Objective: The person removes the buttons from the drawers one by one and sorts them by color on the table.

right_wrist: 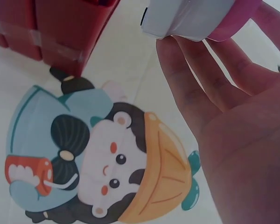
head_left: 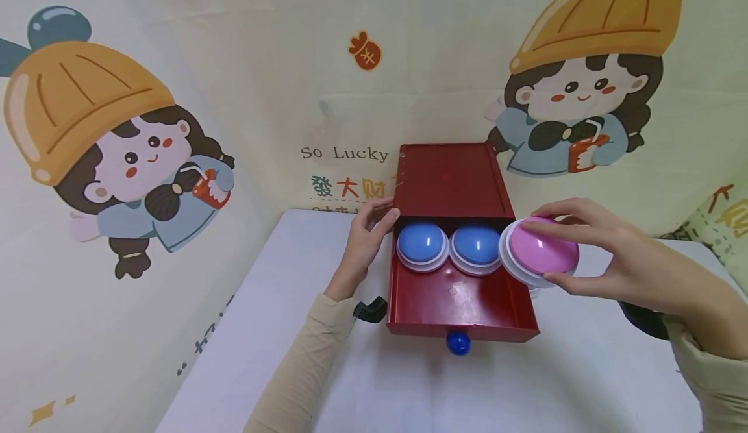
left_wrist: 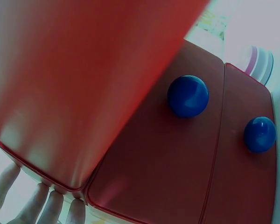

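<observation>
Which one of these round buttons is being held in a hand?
The pink button, gripped by the right hand; the two blue buttons sit in the red drawer.

The cabinet is standing on the table, before the backdrop. Its top drawer is extending toward the person, with the knob sitting at its front. Two lower drawers are lying beneath it. Inside the top drawer, at the back, the left button and the right button are sitting side by side. To their right, the right hand is holding a third button, perhaps partly over the drawer's right wall. The left hand is resting at the cabinet's left side.
</observation>
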The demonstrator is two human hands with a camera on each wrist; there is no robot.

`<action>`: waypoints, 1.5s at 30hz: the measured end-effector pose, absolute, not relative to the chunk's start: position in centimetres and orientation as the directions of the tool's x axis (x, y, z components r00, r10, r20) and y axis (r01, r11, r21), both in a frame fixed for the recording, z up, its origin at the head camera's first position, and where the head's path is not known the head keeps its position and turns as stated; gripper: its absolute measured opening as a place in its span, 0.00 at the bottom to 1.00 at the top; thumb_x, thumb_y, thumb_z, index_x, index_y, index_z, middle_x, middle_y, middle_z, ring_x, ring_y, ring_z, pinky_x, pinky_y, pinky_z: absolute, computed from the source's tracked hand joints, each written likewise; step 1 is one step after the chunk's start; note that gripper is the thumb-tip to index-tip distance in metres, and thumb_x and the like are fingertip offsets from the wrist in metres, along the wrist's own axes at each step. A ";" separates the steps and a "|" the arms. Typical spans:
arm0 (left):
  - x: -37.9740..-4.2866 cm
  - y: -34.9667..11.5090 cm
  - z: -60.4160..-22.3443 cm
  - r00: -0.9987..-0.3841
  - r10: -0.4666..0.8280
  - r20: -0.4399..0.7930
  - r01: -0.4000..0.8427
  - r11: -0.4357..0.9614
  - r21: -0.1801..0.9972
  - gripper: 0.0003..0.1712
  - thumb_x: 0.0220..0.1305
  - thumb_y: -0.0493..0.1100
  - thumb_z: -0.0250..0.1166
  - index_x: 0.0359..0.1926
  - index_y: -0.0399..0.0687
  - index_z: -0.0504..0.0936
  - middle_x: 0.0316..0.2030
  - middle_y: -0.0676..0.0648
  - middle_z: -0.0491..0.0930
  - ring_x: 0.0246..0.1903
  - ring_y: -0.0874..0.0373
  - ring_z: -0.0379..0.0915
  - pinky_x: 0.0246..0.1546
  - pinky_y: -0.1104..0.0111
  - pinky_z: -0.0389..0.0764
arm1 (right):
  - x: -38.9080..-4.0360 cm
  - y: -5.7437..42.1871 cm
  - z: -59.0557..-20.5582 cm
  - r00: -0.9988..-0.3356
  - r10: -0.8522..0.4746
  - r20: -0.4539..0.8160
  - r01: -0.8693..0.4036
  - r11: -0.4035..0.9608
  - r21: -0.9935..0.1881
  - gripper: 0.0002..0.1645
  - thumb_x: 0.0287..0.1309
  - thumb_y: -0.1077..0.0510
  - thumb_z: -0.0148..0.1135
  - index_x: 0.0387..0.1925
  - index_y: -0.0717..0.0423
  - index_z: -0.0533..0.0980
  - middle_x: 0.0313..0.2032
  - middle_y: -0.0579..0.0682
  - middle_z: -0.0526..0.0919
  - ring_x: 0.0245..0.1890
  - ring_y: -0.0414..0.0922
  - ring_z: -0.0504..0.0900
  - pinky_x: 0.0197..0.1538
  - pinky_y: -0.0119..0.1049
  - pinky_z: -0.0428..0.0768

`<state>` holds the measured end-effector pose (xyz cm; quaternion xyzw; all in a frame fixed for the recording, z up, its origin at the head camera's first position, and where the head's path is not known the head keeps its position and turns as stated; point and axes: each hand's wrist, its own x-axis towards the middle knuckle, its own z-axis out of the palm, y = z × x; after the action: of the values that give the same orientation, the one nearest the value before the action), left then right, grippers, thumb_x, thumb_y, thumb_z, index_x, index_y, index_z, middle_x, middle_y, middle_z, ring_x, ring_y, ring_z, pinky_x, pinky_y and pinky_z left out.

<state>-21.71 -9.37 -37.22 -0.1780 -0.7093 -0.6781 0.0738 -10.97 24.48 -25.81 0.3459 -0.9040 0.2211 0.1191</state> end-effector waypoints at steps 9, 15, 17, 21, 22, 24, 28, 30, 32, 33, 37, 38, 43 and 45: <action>-21.5 -9.4 -36.8 -0.933 0.158 0.324 0.330 0.011 0.944 0.22 0.63 0.48 0.60 0.57 0.50 0.71 0.53 0.50 0.73 0.54 0.55 0.68 0.49 0.63 0.76 | -11.2 25.7 -26.1 -0.701 -0.585 0.408 -0.703 0.661 -0.261 0.52 0.20 0.61 0.82 0.57 0.45 0.72 0.54 0.43 0.68 0.56 0.33 0.59 0.35 0.17 0.75; -20.5 -9.2 -35.6 -0.934 0.156 0.323 0.329 0.012 0.944 0.22 0.64 0.45 0.59 0.57 0.43 0.71 0.53 0.46 0.73 0.54 0.52 0.68 0.49 0.61 0.76 | -11.2 26.2 -26.3 -0.740 -0.547 0.392 -0.662 0.693 -0.284 0.50 0.22 0.61 0.82 0.57 0.43 0.73 0.54 0.41 0.67 0.55 0.32 0.59 0.33 0.24 0.79; -20.7 -9.3 -35.9 -0.933 0.154 0.324 0.329 0.008 0.944 0.22 0.63 0.46 0.59 0.56 0.46 0.71 0.53 0.48 0.73 0.54 0.53 0.68 0.49 0.62 0.76 | -11.2 26.3 -26.4 -0.760 -0.526 0.382 -0.639 0.711 -0.294 0.50 0.23 0.59 0.82 0.57 0.41 0.73 0.54 0.41 0.67 0.55 0.31 0.58 0.31 0.26 0.79; -20.7 -9.3 -35.9 -0.931 0.155 0.330 0.334 0.001 0.943 0.21 0.63 0.46 0.59 0.56 0.46 0.72 0.52 0.48 0.73 0.53 0.53 0.68 0.49 0.61 0.76 | -11.3 26.8 -26.6 -0.778 -0.500 0.380 -0.616 0.728 -0.302 0.49 0.22 0.58 0.82 0.56 0.40 0.73 0.53 0.40 0.68 0.54 0.31 0.58 0.30 0.28 0.79; -20.5 -9.3 -35.6 -0.930 0.157 0.331 0.336 0.003 0.942 0.21 0.63 0.44 0.59 0.56 0.44 0.71 0.53 0.47 0.73 0.54 0.52 0.68 0.49 0.61 0.76 | -11.3 27.0 -26.7 -0.777 -0.500 0.383 -0.617 0.727 -0.302 0.49 0.21 0.58 0.82 0.56 0.40 0.74 0.53 0.39 0.68 0.54 0.31 0.58 0.30 0.27 0.79; -20.1 -9.2 -35.1 -0.928 0.162 0.334 0.340 0.009 0.940 0.21 0.64 0.43 0.58 0.57 0.41 0.70 0.53 0.44 0.72 0.54 0.50 0.68 0.49 0.61 0.75 | -11.4 27.2 -26.9 -0.770 -0.502 0.394 -0.623 0.725 -0.294 0.50 0.21 0.59 0.83 0.55 0.41 0.74 0.52 0.39 0.68 0.54 0.31 0.59 0.31 0.24 0.78; -19.9 -9.2 -34.7 -0.930 0.164 0.330 0.338 0.025 0.941 0.22 0.65 0.42 0.57 0.57 0.40 0.70 0.53 0.44 0.72 0.55 0.49 0.67 0.49 0.63 0.76 | -11.5 27.8 -27.3 -0.756 -0.510 0.410 -0.637 0.715 -0.286 0.50 0.19 0.61 0.82 0.55 0.44 0.75 0.52 0.39 0.68 0.53 0.31 0.59 0.34 0.15 0.74; -19.8 -9.1 -34.8 -0.931 0.164 0.327 0.336 0.027 0.942 0.21 0.65 0.42 0.57 0.57 0.40 0.70 0.53 0.44 0.72 0.55 0.49 0.67 0.49 0.63 0.75 | -11.5 28.1 -27.5 -0.756 -0.505 0.416 -0.636 0.715 -0.289 0.49 0.19 0.62 0.82 0.54 0.45 0.75 0.52 0.39 0.67 0.53 0.31 0.59 0.35 0.13 0.72; -19.8 -9.1 -34.8 -0.931 0.164 0.326 0.335 0.030 0.942 0.22 0.65 0.43 0.57 0.57 0.40 0.70 0.54 0.44 0.72 0.55 0.49 0.67 0.49 0.62 0.75 | -11.6 28.4 -27.7 -0.763 -0.495 0.417 -0.629 0.718 -0.298 0.48 0.20 0.63 0.82 0.54 0.45 0.75 0.52 0.38 0.67 0.53 0.31 0.59 0.35 0.12 0.71; -19.8 -9.1 -34.8 -0.931 0.164 0.326 0.335 0.031 0.942 0.22 0.65 0.43 0.57 0.57 0.40 0.70 0.54 0.44 0.72 0.55 0.49 0.67 0.49 0.62 0.75 | -11.6 28.5 -27.9 -0.765 -0.490 0.418 -0.625 0.720 -0.302 0.48 0.20 0.63 0.82 0.53 0.46 0.76 0.52 0.39 0.67 0.53 0.31 0.59 0.35 0.12 0.71; -19.8 -9.1 -34.8 -0.932 0.161 0.325 0.333 0.026 0.942 0.22 0.64 0.43 0.58 0.57 0.41 0.70 0.53 0.44 0.72 0.54 0.50 0.68 0.49 0.61 0.75 | -11.8 29.1 -28.5 -0.780 -0.465 0.418 -0.607 0.727 -0.323 0.47 0.19 0.64 0.82 0.52 0.49 0.76 0.51 0.42 0.68 0.53 0.29 0.59 0.33 0.13 0.72; -19.8 -9.1 -34.8 -0.933 0.159 0.323 0.331 0.023 0.943 0.22 0.64 0.43 0.58 0.57 0.41 0.70 0.53 0.44 0.72 0.54 0.51 0.68 0.49 0.61 0.75 | -11.8 29.2 -28.7 -0.785 -0.458 0.418 -0.601 0.728 -0.330 0.46 0.18 0.64 0.82 0.51 0.50 0.77 0.51 0.43 0.68 0.53 0.29 0.59 0.32 0.14 0.72; -19.9 -9.1 -34.8 -0.936 0.155 0.316 0.321 0.008 0.947 0.22 0.64 0.44 0.58 0.57 0.42 0.70 0.53 0.45 0.73 0.54 0.53 0.69 0.49 0.62 0.75 | -12.2 29.8 -29.6 -0.820 -0.410 0.399 -0.554 0.742 -0.377 0.45 0.17 0.64 0.82 0.49 0.53 0.78 0.51 0.45 0.69 0.52 0.28 0.58 0.29 0.19 0.74; -19.9 -9.1 -34.9 -0.937 0.154 0.315 0.319 0.003 0.948 0.22 0.64 0.44 0.58 0.57 0.42 0.71 0.53 0.45 0.73 0.54 0.53 0.69 0.49 0.62 0.75 | -12.2 30.0 -29.9 -0.823 -0.406 0.396 -0.549 0.746 -0.377 0.45 0.17 0.64 0.82 0.49 0.54 0.78 0.51 0.46 0.69 0.52 0.27 0.57 0.28 0.20 0.75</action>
<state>-19.92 -9.12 -34.85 -0.1674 -0.7054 -0.6861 0.0602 -12.24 30.00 -29.92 0.2589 -0.9229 0.2451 0.1458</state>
